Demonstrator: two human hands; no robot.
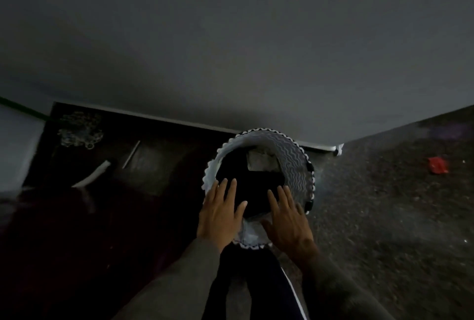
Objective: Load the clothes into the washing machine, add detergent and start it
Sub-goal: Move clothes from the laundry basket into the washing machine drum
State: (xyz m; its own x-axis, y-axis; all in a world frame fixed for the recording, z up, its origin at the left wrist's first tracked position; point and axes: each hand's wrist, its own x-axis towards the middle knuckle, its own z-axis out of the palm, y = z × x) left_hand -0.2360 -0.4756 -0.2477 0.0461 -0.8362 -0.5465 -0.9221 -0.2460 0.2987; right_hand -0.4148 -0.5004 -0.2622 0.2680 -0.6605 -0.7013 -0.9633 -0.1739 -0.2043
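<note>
A round white laundry basket (295,163) with a wavy pattern and a black-and-white rim stands on the floor against the wall. Dark clothes (256,183) fill most of it, and a pale folded piece (260,162) shows at the far side. My left hand (220,212) hovers over the basket's near left rim with straight, spread fingers. My right hand (287,219) is over the near right rim, fingers also straight. Neither hand holds anything. No washing machine or detergent is in view.
The room is dim. A dark rug (143,165) lies left of the basket, with a white tube (92,176), a thin rod (130,154) and a tangle of clear rings (79,129) on it. A red scrap (438,165) lies on the speckled floor at right. My dark-trousered legs (259,283) stand below the basket.
</note>
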